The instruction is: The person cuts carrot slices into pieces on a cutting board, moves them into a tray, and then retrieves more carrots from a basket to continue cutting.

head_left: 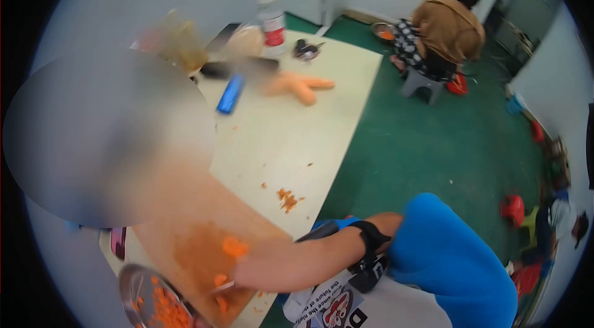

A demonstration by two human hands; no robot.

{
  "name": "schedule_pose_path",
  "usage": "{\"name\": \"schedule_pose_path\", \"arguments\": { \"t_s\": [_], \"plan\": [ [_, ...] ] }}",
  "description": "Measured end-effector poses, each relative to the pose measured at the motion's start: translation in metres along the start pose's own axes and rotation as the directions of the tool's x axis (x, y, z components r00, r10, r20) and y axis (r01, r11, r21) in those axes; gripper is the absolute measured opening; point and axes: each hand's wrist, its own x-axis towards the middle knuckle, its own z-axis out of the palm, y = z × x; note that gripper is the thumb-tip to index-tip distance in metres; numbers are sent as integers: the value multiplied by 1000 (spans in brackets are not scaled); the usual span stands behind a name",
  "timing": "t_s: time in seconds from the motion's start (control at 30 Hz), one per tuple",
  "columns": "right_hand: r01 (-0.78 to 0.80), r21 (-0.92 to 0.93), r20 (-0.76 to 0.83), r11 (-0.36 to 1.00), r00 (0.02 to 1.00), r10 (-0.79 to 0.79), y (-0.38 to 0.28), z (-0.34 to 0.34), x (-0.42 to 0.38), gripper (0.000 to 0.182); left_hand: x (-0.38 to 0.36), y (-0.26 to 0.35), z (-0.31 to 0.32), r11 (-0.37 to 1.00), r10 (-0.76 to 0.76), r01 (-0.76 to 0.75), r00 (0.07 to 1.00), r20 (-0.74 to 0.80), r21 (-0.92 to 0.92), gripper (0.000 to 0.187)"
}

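My right hand (244, 271) is over the wooden cutting board (247, 207), its arm crossing from the right with a black wrist strap. Its fingers are closed and blurred; a thin pale strip at them looks like the blade of a knife (224, 288). Orange carrot pieces (234, 246) lie beside the hand on the wet, stained board. A metal bowl (127, 288) with many cut carrot pieces (166, 310) stands at the board's lower left. A blurred skin-toned patch by the bowl's rim may be my left hand (199, 319); its fingers cannot be made out.
On the pale table (247, 155) are carrot peelings (288, 200), whole carrots (303, 88), a blue object (230, 94) and a red-capped bottle (271, 21). One person (448, 31) sits on a grey stool (422, 85); another person (560, 223) is at far right. A grey blur covers the left.
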Motion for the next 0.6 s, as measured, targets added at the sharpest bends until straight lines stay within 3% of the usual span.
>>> {"name": "schedule_pose_path", "arguments": {
  "t_s": [0.03,0.07,0.1,0.13,0.17,0.3,0.4,0.47,0.6],
  "plan": [
    [-8,19,3,1000,1000,8,2,-3,0,11,-2,24,2,960,-208,248,942,263,-128,36],
    [-54,-101,51,993,997,59,5,-3,0,11,-17,-16,36,878,-94,168,978,184,-448,39],
    [-70,-213,91,975,992,91,9,-2,1,13,-22,-30,36,985,110,-80,973,201,-151,45],
    [-106,-227,65,968,990,123,7,-4,1,14,-19,-8,26,957,187,-237,945,267,170,40],
    [-147,-252,40,957,986,162,3,-6,2,16,-16,-4,27,995,-32,64,930,367,-77,40],
    [-232,-324,-124,917,972,202,4,-4,3,17,-12,-4,31,997,-52,68,954,295,-42,25],
    [-244,-314,-119,917,969,217,7,-3,4,17,-6,-1,33,992,-74,104,940,333,-73,23],
    [-219,-331,-103,918,975,195,9,-2,3,20,-3,-4,35,996,51,-29,962,267,-83,17],
    [-238,-328,-150,914,969,198,9,-3,-1,23,10,-5,23,992,-6,37,968,251,-120,16]
  ]
}}
